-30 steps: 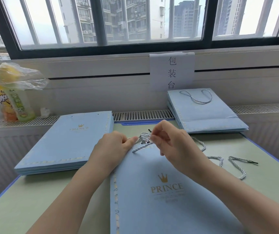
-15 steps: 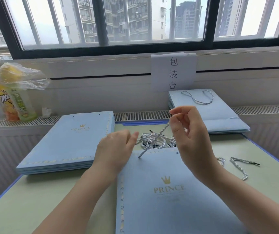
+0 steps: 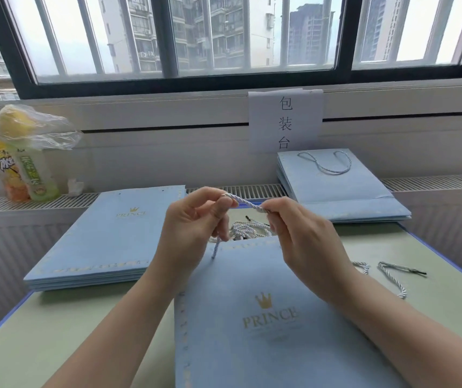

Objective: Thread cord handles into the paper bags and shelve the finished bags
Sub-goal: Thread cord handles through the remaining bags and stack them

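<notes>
The paper bag (image 3: 266,345) nearest the camera is pale blue, printed with a gold crown and gold "PRINCE" lettering, and a pale gold dashed border runs along its edges. The stack of bags (image 3: 106,242) on the left shares that blue, gold crown and trim; the stack by the window (image 3: 344,191) is plain pale blue. The cord (image 3: 248,204) is twisted white and grey-blue, and the loose cords (image 3: 392,273) have black tips. The worktop (image 3: 56,331) is pale green with a blue edge. The bottles (image 3: 19,169) carry yellow, orange and green labels. The paper sign (image 3: 285,121) is white with black characters.
</notes>
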Motion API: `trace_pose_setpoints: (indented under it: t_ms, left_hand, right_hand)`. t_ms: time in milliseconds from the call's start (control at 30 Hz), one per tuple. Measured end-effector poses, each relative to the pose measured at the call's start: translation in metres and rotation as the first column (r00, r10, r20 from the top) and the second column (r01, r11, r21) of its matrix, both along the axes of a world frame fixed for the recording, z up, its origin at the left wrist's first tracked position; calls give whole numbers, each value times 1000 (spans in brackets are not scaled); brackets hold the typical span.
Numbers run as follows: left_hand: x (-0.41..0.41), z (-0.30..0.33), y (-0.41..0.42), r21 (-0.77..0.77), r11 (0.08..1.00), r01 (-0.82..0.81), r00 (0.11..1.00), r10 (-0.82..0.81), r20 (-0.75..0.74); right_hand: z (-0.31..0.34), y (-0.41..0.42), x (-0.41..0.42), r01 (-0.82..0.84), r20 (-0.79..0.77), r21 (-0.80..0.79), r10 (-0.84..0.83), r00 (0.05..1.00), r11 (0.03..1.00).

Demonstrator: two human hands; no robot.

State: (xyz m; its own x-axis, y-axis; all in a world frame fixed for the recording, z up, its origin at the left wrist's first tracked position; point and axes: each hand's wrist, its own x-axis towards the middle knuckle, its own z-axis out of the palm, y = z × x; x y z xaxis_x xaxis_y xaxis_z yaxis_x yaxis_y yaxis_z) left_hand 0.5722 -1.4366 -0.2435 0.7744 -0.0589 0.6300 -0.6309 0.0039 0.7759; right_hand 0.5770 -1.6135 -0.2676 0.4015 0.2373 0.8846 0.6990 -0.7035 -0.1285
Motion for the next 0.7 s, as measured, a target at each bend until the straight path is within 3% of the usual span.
trace_pose_setpoints:
  t_ms: [133,267,400,500,600,700]
  left_hand:
    - [-1,4,4,-70,982,-176,982,180,50]
    - [2,2,9,-181,901,-393,912,408,49]
    - [5,4,18,-257,856,-449,884,467,11]
    - [3,5,18,-156,895,-419,901,431,52]
    - [4,4,14,-19,933,-359,933,359,-22]
    - [12,-7,14,358,879,-314,924,370,-96]
  right_hand:
    - [-1,-2,4,66,-41,-62,-69,997,996]
    - [-3,-5,10,125,-58,-70,-129,990,990]
    - [0,-8,13,218,-106,14,-215,971,976]
    - [5,-6,7,104,-275,255,-31,961,961]
    - [11,-6,4,2,-370,518,222,902,855]
    - [14,-4,4,-77,-410,648,432,804,758]
